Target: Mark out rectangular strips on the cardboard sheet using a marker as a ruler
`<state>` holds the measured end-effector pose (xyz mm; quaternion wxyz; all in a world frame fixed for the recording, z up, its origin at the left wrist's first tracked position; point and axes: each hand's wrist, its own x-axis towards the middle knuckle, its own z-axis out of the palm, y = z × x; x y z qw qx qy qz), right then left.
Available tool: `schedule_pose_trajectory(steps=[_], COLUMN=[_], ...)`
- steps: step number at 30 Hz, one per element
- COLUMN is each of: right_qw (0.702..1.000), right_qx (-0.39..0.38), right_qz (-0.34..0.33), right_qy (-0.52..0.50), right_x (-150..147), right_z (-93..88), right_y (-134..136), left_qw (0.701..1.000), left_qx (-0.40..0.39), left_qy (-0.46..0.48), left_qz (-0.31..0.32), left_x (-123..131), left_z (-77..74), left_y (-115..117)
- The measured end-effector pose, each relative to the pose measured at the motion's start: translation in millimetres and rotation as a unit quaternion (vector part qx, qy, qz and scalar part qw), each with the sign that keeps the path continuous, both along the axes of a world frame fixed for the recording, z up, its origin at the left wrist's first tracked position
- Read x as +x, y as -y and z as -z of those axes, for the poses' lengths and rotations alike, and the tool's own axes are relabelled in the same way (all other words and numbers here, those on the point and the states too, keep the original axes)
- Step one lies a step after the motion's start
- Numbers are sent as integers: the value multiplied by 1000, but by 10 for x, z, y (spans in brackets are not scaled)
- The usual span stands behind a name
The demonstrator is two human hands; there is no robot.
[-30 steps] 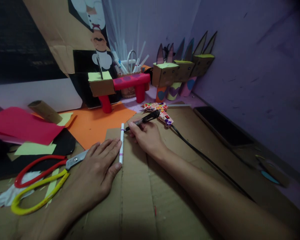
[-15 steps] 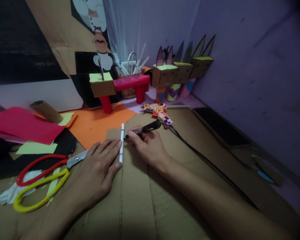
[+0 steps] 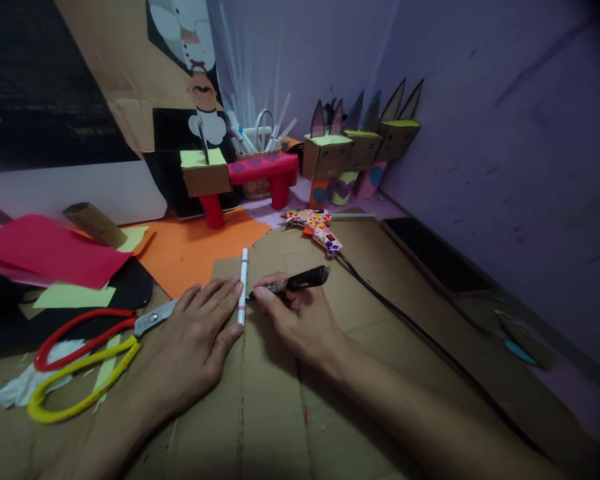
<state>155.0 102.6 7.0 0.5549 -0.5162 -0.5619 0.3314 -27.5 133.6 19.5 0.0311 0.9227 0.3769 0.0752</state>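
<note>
My left hand (image 3: 197,333) lies flat on a piece of cardboard (image 3: 267,400), its fingers stretched out. Its fingertips and thumb tip touch the left side of a slim white marker (image 3: 243,287) with purple bands, which lies lengthwise on the cardboard. Just right of that marker, my right hand (image 3: 300,317) is closed around a black marker pen (image 3: 307,277), whose tip is down close to the white marker's edge. A dark line runs along the cardboard below the white marker. Scissors (image 3: 137,327) with red and yellow handles lie beside my left hand, their blades partly under it.
A patterned glue gun (image 3: 320,230) with a black cord (image 3: 405,317) lies beyond my right hand. Cardboard animal figures (image 3: 330,157) and a basket of white sticks (image 3: 257,187) stand at the back. Coloured paper (image 3: 55,250) lies at left, a dark flat device (image 3: 430,253) at right.
My right hand has moved down along the white marker toward me, and the black pen now leans flatter to the right. My left hand and the white marker stay put.
</note>
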Motion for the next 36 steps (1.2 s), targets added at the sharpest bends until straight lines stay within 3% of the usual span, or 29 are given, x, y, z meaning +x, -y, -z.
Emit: schedule_pose_trajectory(steps=[13,18,22,27,32,36], right_qw=[1000,990,977,995,995,996], right_qx=[7,-30,-43,6,25,18], right_qz=[-8,38,48,42,67,67], right_qy=[-3,-130,-205,-92,-71,-53], right_x=[-18,32,91,142,193,234], right_z=[-40,-68,-49,-45,-53,-75], right_y=[173,115,67,84,91,103], left_qw=[1000,999,995,985,986,982], left_qx=[3,-35,-43,28,105,124], left_qy=[7,10,86,152,103,30], left_qz=[6,1,-26,-72,-77,-139], left_x=[9,-28,-85,-65,42,168], left_z=[5,-21,-30,-61,-91,-130], left_y=[-4,-9,7,14,42,113])
